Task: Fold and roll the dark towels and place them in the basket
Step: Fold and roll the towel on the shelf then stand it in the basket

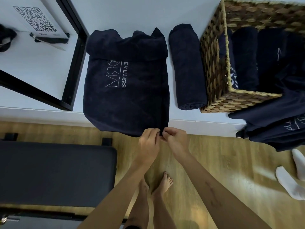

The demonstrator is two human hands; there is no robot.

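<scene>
A dark navy towel [127,83] with a pale logo lies folded lengthwise on the white counter, its near end hanging over the edge. My left hand [149,142] and my right hand [175,140] meet at its near right corner, both pinching the hem. A rolled dark towel [186,66] lies just right of it, touching the wicker basket [212,63]. Inside the basket stand several rolled dark towels [245,58].
A heap of unfolded dark towels [274,128] hangs over the counter edge at the right. A black frame [74,63] and a QR-code sign [36,19] stand at the left. A black padded bench [56,172] sits on the wooden floor below, a person's socked feet [290,182] at the right.
</scene>
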